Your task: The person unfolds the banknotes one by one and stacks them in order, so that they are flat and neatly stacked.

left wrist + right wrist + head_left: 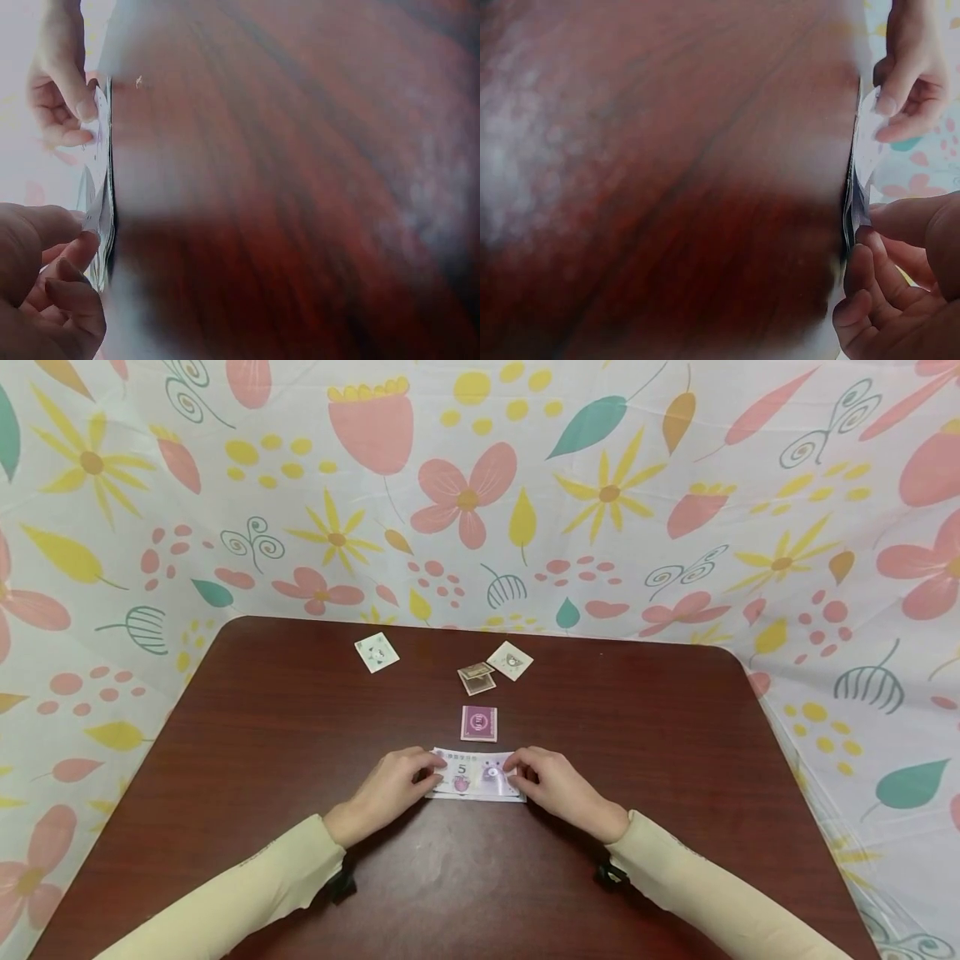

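A pale purple paper note (477, 777) printed with a 5, resembling play money, lies crosswise on top of other paper whose edges show beneath it. My left hand (392, 787) pinches its left end between thumb and fingers. At the right end, my right hand (558, 789) pinches the note the same way. Both wrist views show the note (94, 154) raised and slightly bent above a thin stack (850, 187) on the table. How many sheets lie in the stack cannot be told.
Just beyond the note lies a folded purple piece (478, 723). Farther back are a folded brownish piece (476, 678), a pale square (511, 660) touching or close to it, and another pale square (377, 652) to the left. A floral curtain (465, 552) borders the dark wooden table (300, 718).
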Motion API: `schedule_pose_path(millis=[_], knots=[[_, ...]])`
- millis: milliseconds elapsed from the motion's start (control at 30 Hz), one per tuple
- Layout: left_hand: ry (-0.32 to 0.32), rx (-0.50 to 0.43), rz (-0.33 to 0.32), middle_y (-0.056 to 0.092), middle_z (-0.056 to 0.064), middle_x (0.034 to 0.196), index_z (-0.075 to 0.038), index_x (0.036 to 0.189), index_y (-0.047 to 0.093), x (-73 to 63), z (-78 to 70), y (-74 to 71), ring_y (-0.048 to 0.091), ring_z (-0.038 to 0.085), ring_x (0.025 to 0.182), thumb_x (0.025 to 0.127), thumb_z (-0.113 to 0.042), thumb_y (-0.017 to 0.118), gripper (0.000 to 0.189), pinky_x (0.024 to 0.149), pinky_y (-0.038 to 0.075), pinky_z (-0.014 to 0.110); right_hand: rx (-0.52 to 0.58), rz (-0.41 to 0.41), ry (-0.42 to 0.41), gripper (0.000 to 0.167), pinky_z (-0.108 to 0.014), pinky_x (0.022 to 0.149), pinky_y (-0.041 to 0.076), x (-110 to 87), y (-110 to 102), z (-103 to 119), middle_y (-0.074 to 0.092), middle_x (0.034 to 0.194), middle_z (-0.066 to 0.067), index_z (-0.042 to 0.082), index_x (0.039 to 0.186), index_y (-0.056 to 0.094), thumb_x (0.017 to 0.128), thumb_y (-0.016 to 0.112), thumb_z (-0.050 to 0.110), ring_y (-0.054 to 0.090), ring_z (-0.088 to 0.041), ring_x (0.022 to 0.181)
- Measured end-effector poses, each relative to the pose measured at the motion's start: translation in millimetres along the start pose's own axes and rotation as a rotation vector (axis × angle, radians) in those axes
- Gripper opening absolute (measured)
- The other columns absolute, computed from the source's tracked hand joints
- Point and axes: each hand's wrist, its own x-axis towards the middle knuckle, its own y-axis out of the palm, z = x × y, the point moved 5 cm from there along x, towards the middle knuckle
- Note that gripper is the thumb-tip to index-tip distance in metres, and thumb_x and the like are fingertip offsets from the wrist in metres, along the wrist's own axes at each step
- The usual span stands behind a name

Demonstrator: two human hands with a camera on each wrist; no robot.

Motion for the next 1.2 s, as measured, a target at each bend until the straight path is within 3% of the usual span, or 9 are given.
schedule_pose_path(millis=[300,767,1200], knots=[[0.035,0.000,-0.024,0.071,0.001,0.091,-0.008,0.104,0.078,-1.2,-4.6,-0.4,0.066,0.013,0.079,0.089,-0.005,0.079,0.016,0.073,0.056,0.033,-0.009,0.011,0.014,0.012,-0.024,0.066,0.048,-1.4,-2.2,1.6,0.060,0.082,0.009,0.010,0.101,0.073,0.091,0.076,0.003,0.056,-0.009,0.074],[0.002,-0.016,0.044,0.061,-0.004,0.081,-0.009,0.105,0.076,0.3,2.0,5.0,0.056,0.010,0.072,0.090,-0.005,0.078,0.016,0.068,0.050,0.028,-0.095,0.047,0.000,0.014,-0.024,0.065,0.047,0.1,0.3,2.9,0.058,0.081,0.008,0.009,0.103,0.072,0.091,0.076,0.004,0.054,-0.008,0.071],[-0.045,0.078,0.131,0.057,-0.014,0.072,-0.018,0.113,0.072,0.5,5.1,6.4,0.053,0.003,0.064,0.094,-0.017,0.077,0.020,0.058,0.046,0.031,-0.196,0.106,0.006,0.019,-0.023,0.062,0.043,-2.0,-1.6,7.0,0.053,0.081,0.009,0.012,0.106,0.070,0.089,0.079,0.010,0.050,-0.007,0.073]])
